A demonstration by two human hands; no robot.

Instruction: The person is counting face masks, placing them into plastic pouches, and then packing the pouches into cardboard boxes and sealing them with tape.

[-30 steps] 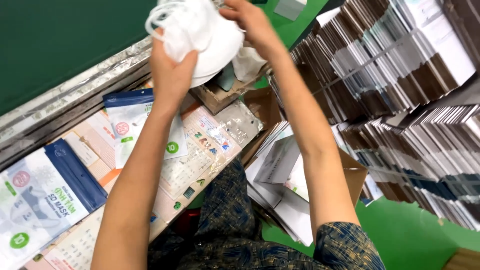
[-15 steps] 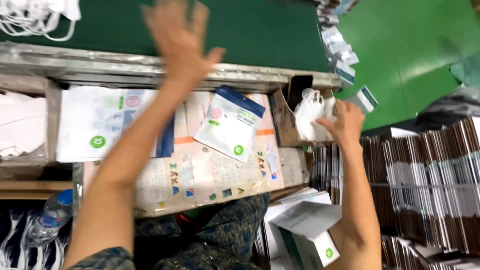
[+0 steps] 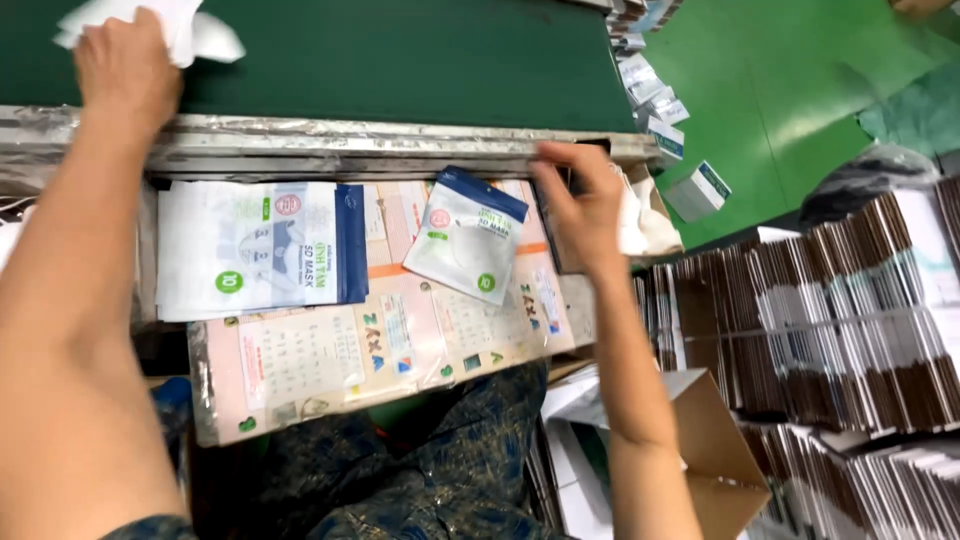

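Note:
My left hand (image 3: 125, 65) reaches up onto the green conveyor belt (image 3: 420, 60) and grips a bunch of white face masks (image 3: 165, 25). My right hand (image 3: 582, 205) hovers over the work board beside a small blue-and-white mask pouch (image 3: 468, 235); its fingers are loosely curled and I cannot make out anything in them. A stack of larger blue-and-white mask pouches (image 3: 255, 248) lies at the left of the board. White masks (image 3: 640, 220) sit in a box just right of my right hand.
A silver taped rail (image 3: 350, 140) edges the belt. Pink calendar sheets (image 3: 380, 335) cover the board. Stacks of flat cartons (image 3: 820, 320) fill the right side. An open cardboard box (image 3: 715, 450) stands below. Small boxes (image 3: 700, 190) lie on the green floor.
The view swung left. My left hand went from open in the air to gripping masks on the belt. My right hand left the mask box and moved over the board.

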